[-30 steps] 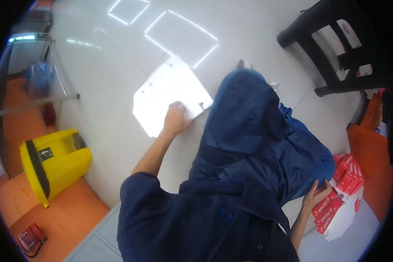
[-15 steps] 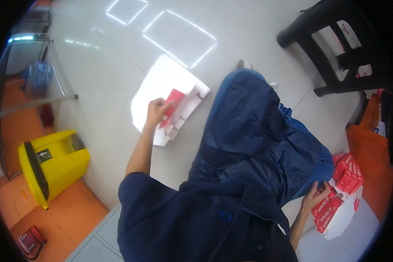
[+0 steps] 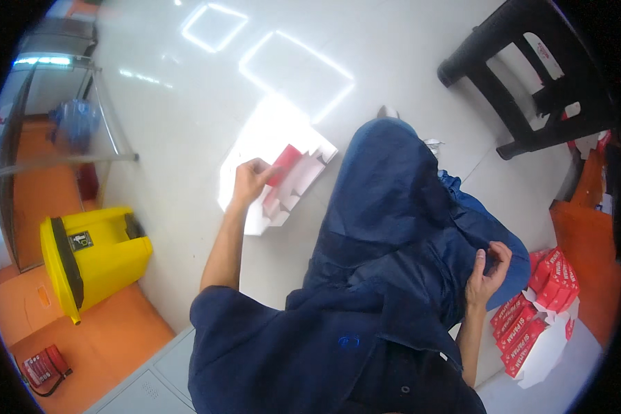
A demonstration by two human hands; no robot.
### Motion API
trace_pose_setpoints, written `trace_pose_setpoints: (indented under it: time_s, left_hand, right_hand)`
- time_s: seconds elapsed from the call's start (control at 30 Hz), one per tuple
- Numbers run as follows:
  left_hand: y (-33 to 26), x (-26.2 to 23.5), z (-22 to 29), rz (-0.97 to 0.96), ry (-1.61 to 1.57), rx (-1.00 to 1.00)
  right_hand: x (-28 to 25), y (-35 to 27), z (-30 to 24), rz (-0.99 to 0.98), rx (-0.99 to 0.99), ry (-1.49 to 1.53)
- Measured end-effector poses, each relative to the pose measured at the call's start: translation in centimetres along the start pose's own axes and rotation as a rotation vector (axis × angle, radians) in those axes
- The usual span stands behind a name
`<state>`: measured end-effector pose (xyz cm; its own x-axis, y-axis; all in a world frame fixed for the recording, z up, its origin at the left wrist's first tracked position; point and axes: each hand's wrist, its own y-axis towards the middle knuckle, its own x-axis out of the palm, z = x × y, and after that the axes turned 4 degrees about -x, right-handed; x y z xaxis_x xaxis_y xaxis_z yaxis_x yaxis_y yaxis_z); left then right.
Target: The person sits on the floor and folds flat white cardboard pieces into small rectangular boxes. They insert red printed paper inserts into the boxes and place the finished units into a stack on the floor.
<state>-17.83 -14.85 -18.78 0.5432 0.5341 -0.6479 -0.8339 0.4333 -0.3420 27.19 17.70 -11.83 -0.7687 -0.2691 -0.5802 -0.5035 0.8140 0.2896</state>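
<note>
A partly folded cardboard box (image 3: 248, 148), white inside with a red panel, lies on the floor in front of me to the left. Its slotted, folded edge faces my knee. My left hand (image 3: 250, 183) is closed at the red panel (image 3: 286, 164), thumb and fingers pinching its near edge. My right hand (image 3: 486, 276) is raised over my right knee, fingers curved and apart, holding nothing. Beside that knee sit several red printed boxes (image 3: 524, 331) in a stack, with white cardboard (image 3: 541, 355) among them.
A black stool (image 3: 524, 90) stands at the far right. On the left are a yellow bin (image 3: 103, 259), a metal-framed rack (image 3: 114, 114) and a blue water jug (image 3: 74, 121). A red pouch-like item (image 3: 45, 367) lies at the lower left, near a grey cabinet (image 3: 148, 386).
My right hand has left the red boxes and risen over my knee, its fingers apart. My left hand stays at the red panel, which has shifted slightly. The whole view has moved a little.
</note>
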Motion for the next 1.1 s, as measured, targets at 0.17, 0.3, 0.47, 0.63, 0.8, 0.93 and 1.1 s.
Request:
trace_pose_setpoints:
  time_s: [0.17, 0.3, 0.47, 0.63, 0.8, 0.93, 1.1]
  left_hand:
    - [-1.1, 6.2, -4.3, -0.152, 0.06, 0.086]
    - [1.5, 9.5, 1.3, -0.269, 0.46, -0.207]
    - [4.6, 14.2, 6.3, 0.106, 0.373, -0.543]
    - [6.3, 14.1, 5.8, 0.058, 0.375, -0.673]
    - [7.3, 13.6, 0.7, 0.019, 0.382, -0.437]
    - [5.2, 8.6, 0.1, -0.028, 0.354, -0.077]
    - [-0.7, 0.5, 1.2, 0.198, 0.131, -0.183]
  right_hand:
    - [0.4, -1.5, 0.4, -0.081, 0.074, 0.024]
    - [0.8, -2.0, 0.1, -0.141, 0.119, 0.037]
    - [1.2, -1.1, -0.7, -0.215, 0.142, 0.053]
    - [0.1, -1.4, 1.0, -0.158, 0.172, 0.027]
    - [0.0, -1.3, 1.4, -0.199, 0.153, 0.017]
    - [0.0, -1.5, 1.4, -0.162, 0.179, 0.052]
    - [0.8, -1.1, 1.0, -0.154, 0.158, 0.108]
